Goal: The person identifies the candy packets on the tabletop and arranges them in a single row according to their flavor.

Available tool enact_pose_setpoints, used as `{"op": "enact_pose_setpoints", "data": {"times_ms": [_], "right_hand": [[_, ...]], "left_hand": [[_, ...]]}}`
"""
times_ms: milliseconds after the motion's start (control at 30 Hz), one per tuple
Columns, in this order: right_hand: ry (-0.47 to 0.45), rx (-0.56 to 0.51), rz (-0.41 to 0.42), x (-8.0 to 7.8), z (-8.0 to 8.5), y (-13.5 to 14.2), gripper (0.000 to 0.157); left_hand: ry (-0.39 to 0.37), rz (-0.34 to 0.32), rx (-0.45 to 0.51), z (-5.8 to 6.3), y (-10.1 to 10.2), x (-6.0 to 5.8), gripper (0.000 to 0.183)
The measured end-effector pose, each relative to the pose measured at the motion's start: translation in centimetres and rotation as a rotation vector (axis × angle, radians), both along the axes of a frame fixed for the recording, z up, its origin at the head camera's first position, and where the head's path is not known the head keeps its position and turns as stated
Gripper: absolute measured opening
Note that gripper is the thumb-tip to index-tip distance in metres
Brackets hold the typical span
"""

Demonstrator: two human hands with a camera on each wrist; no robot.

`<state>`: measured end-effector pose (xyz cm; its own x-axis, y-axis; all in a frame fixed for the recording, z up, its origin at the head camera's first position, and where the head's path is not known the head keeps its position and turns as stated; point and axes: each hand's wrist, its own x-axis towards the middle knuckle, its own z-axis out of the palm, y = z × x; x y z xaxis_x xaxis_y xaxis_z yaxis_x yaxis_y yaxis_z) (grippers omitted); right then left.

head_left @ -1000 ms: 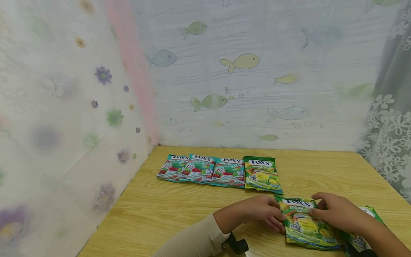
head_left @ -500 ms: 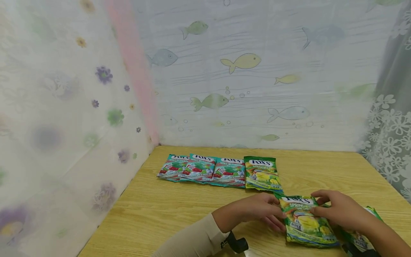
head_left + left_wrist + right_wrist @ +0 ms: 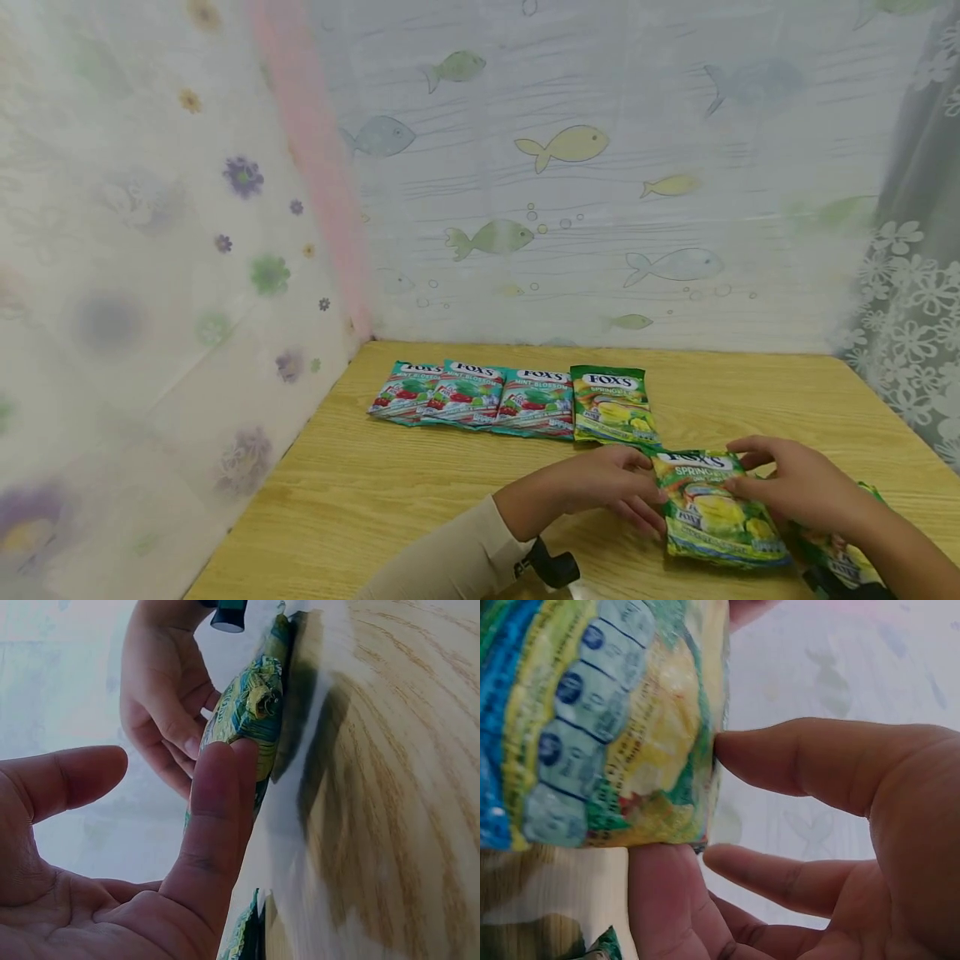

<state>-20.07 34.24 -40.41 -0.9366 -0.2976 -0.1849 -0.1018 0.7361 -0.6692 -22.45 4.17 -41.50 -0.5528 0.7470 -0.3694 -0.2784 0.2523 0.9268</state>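
A green and yellow Fox's candy bag [image 3: 716, 512] is tilted between my two hands, its front facing up. My right hand [image 3: 802, 483] pinches its right side, thumb on the printed face and fingers below, as the right wrist view shows on the candy bag [image 3: 645, 735]. At the opposite edge, my left hand [image 3: 607, 487] touches the bag with extended fingers; in the left wrist view its thumb [image 3: 82, 776] stands away from it. Another green Fox's bag [image 3: 843, 558] lies partly hidden under my right forearm.
Toward the back of the wooden table [image 3: 360, 508] lies a row of bags: three overlapping teal mint bags [image 3: 463, 400] and one green and yellow bag [image 3: 615, 408] at the right end. Fish-patterned sheeting [image 3: 487, 292] stands behind the table, flowered sheeting [image 3: 150, 333] at the left.
The candy bag in my right hand has shifted slightly forward, toward the row. Both hands have moved a little with it; the row of bags stays put.
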Motion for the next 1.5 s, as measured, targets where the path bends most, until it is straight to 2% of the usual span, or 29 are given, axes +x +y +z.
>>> {"op": "enact_pose_setpoints", "data": {"times_ms": [300, 567, 800, 967, 1267, 1500], "right_hand": [[0.043, 0.000, -0.007, -0.3, 1.2, -0.6, 0.072], [0.088, 0.029, -0.010, -0.6, 2.3, -0.7, 0.072], [0.112, 0.008, -0.042, -0.7, 3.4, -0.5, 0.078], [0.148, 0.009, -0.048, -1.0, 4.3, -0.4, 0.081], [0.173, 0.013, -0.059, -1.7, 5.5, -0.6, 0.082], [0.196, 0.002, -0.075, -1.9, 5.7, -0.5, 0.084]], "left_hand": [[-0.004, 0.045, 0.034, 0.1, 0.0, -0.6, 0.061], [0.096, 0.071, 0.010, 1.0, 0.3, -1.1, 0.065], [0.128, 0.083, 0.051, 1.8, 0.5, -1.9, 0.070], [0.192, 0.095, 0.067, 2.4, 0.6, -2.2, 0.073], [0.293, 0.180, 0.047, 3.4, 1.2, -2.5, 0.071], [0.358, 0.256, 0.010, 4.2, 1.9, -3.1, 0.066]]}}
